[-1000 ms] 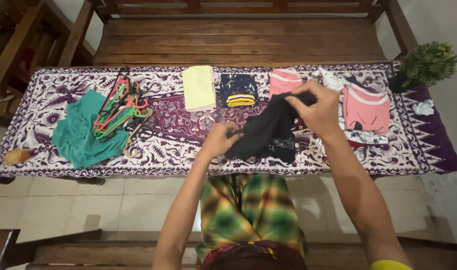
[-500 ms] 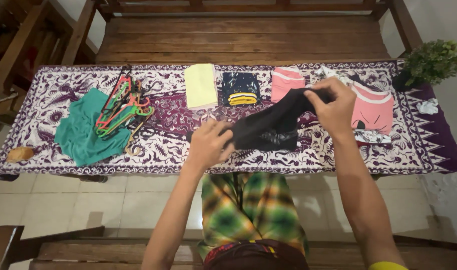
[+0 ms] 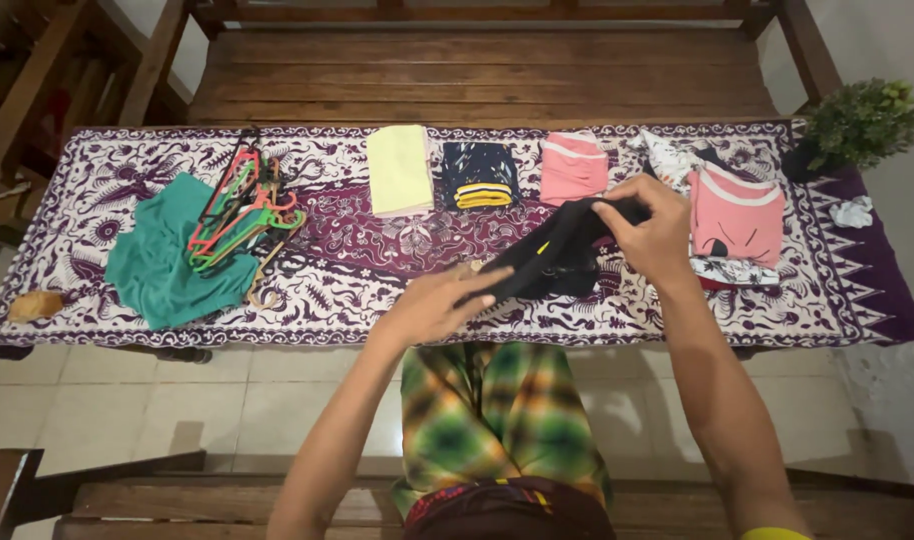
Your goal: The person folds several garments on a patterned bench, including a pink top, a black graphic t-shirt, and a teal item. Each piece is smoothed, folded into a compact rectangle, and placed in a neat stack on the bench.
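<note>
The right hand [image 3: 649, 228] hides the black garment's [image 3: 557, 262] upper end.

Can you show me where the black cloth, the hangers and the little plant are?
Black cloth [image 3: 557, 262], head view, on its middle fold between the two hands.
Hangers [image 3: 245, 205], head view, on the middle of the coloured pile.
Plant [image 3: 862, 120], head view, on its green leaves.

Only 1 view exists: the head camera looks steeply down from above the person's lap, facing forward over the patterned table cloth [image 3: 377, 240] to the wooden bench [image 3: 477, 70] behind, at arm's length.
</note>
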